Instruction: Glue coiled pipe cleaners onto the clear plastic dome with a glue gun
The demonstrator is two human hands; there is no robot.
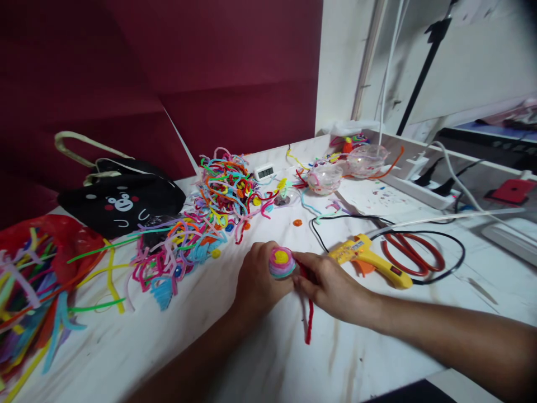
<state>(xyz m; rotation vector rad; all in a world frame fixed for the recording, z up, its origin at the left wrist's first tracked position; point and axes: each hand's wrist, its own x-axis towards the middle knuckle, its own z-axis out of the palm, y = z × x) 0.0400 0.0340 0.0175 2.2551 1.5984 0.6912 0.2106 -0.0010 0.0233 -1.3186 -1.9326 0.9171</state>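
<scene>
My left hand [259, 279] is wrapped round the left side of a small round coiled piece [282, 263], yellow in the centre with pink, purple and teal rings. At its right edge, the fingers of my right hand [325, 282] pinch a red pipe cleaner [310, 322], whose free end hangs down over the white marbled table [268, 358]. Just right of my right hand lies a yellow glue gun [371, 258] with an orange trigger and a black cord.
Piles of coloured pipe cleaners [224, 193] lie at the left, beside a black bag [121, 196] and a red plastic bag [71, 246]. Behind are a small digital display [264, 172], clear bowls [325, 179] and a power strip [423, 187]. Red coiled cord [413, 254] lies at the right.
</scene>
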